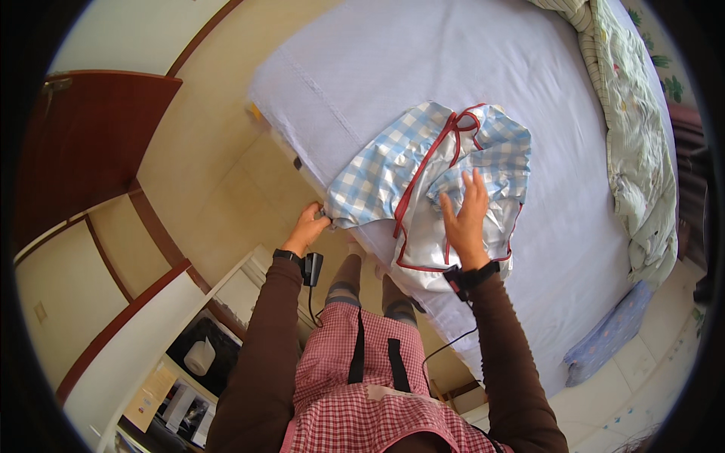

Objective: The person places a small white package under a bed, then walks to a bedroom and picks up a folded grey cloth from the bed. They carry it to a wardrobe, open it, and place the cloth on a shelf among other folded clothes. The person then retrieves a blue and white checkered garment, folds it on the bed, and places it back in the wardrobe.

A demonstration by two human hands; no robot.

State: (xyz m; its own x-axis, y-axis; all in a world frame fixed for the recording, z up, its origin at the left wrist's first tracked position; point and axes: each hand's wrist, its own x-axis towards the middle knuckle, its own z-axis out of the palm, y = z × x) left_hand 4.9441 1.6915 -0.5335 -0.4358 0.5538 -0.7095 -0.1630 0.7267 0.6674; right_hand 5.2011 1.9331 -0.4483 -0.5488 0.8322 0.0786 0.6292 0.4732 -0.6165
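A blue-and-white checked smock point(381, 170) with red edging and red ties lies on the bed point(317, 68), its silvery-white inner side point(423, 238) partly showing. One sleeve stretches left to the bed's edge. There my left hand point(306, 229) has its fingers closed on the sleeve's cuff. The other sleeve is folded across the smock's middle. Over that folded sleeve is my right hand point(468, 219), palm down, with its thumb and fingers apart. It appears to rest on the cloth and grips nothing. A red bow point(464, 121) sits at the smock's far end.
A pale green patterned quilt point(638, 158) is bunched along the bed's right side, near a blue patterned cloth point(608, 332). At the lower left stands a shelf unit point(170, 370) with a paper roll point(199, 356). A dark red door point(98, 136) is at the left. Cables hang from both wrist devices.
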